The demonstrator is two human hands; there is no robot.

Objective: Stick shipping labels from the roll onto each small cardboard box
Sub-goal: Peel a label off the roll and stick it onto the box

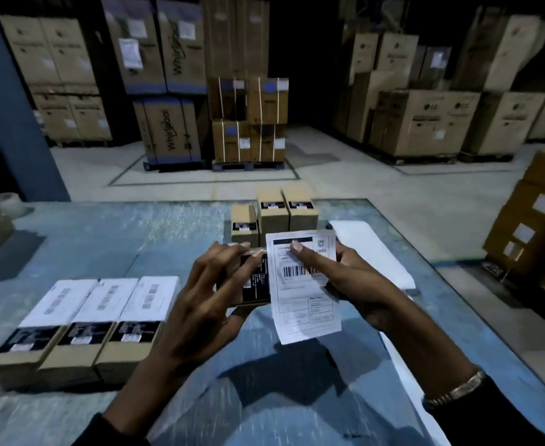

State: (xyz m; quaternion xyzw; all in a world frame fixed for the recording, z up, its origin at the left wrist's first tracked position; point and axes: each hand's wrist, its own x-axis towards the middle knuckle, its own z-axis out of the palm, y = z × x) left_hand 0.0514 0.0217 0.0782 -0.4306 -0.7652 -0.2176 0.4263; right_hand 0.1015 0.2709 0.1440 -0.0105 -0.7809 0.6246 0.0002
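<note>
A box (pixel 251 281) is held above the blue tabletop (pixel 104 246), the left hand (pixel 206 294) grasping its left side. The right hand (pixel 345 278) pins a label (pixel 303 284) against its top by the thumb. Three labelled boxes (pixel 81 326) lie left; three upright boxes (pixel 274 214) stand behind, near the far edge. Stacked cartons (pixel 168 91) line the warehouse floor.
</note>
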